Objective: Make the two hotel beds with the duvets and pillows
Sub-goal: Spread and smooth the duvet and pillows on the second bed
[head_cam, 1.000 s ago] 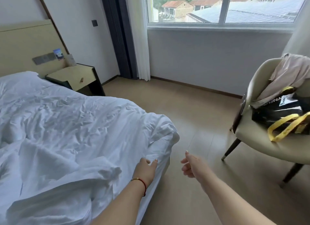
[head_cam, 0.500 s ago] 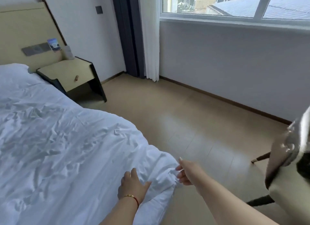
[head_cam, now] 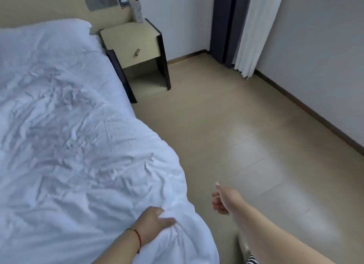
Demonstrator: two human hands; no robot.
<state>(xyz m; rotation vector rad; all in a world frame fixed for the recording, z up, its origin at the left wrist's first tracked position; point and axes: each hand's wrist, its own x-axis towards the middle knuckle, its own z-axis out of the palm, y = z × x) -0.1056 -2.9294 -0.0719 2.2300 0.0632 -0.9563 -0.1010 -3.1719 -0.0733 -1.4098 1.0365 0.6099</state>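
Observation:
A wrinkled white duvet (head_cam: 65,130) covers the bed on the left and drapes over its right edge down towards the floor. A white pillow (head_cam: 45,30) lies under or at the head end, against the beige headboard (head_cam: 45,7). My left hand (head_cam: 155,221), with a red string on the wrist, rests on the duvet's near right edge, fingers bunching the cloth. My right hand (head_cam: 223,200) hangs in the air over the floor to the right of the bed, fingers loosely curled, holding nothing. The second bed is out of view.
A beige and black nightstand (head_cam: 136,49) stands right of the bed's head, a white handset (head_cam: 138,13) above it. Dark and white curtains (head_cam: 242,25) hang in the far corner. Beige floor (head_cam: 226,126) runs along the bed to the grey wall.
The view has swung down and left, so the window and chair have left the frame. My left hand has closed on the duvet's edge. My right hand has drawn away from the duvet corner.

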